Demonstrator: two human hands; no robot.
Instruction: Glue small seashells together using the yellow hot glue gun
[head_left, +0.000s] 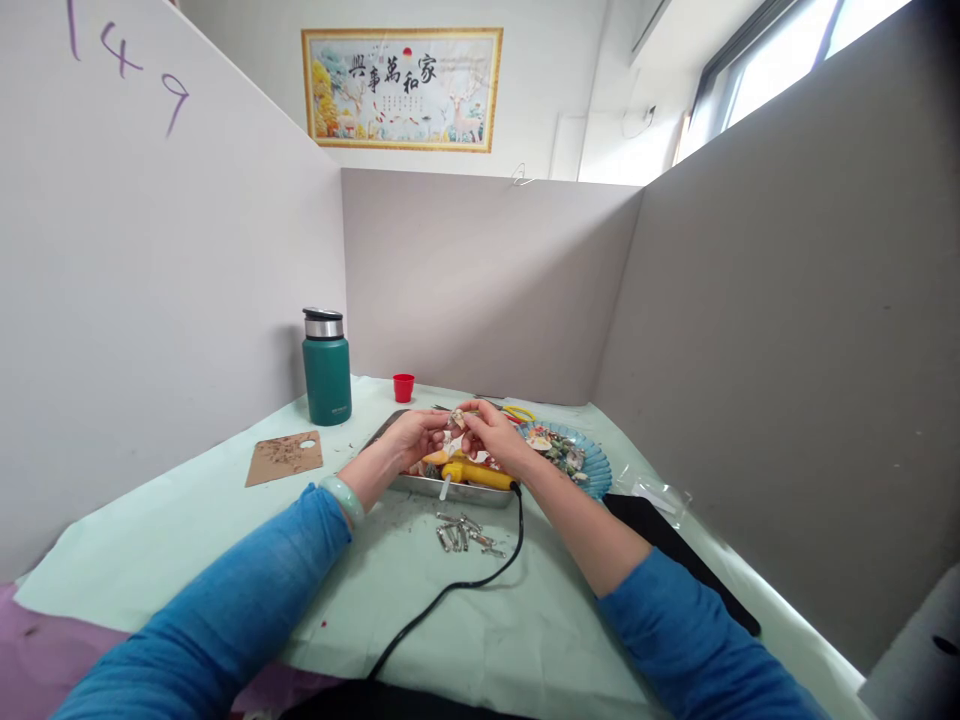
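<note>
Above a metal tray [480, 497], my left hand [417, 440] and my right hand [493, 436] come together, fingers closed in a pinch. Between their fingertips is a small whitish-brown piece [456, 420], too small to name for certain. Just below my right hand, a yellow hot glue gun [478, 474] lies across the tray, its pale nozzle over the near rim. More small coloured pieces in the tray are partly covered by my hands. Several small silver metal clips [461, 535] lie on the table in front of it.
A blue fluted plate [598, 470] holds small decorated pieces at the right. Behind stand a red cup [403, 388] and a green flask [327, 375]. Brown card [281, 462] lies left. The gun's black cord [450, 590] runs toward me. Grey partitions [487, 280] enclose the table.
</note>
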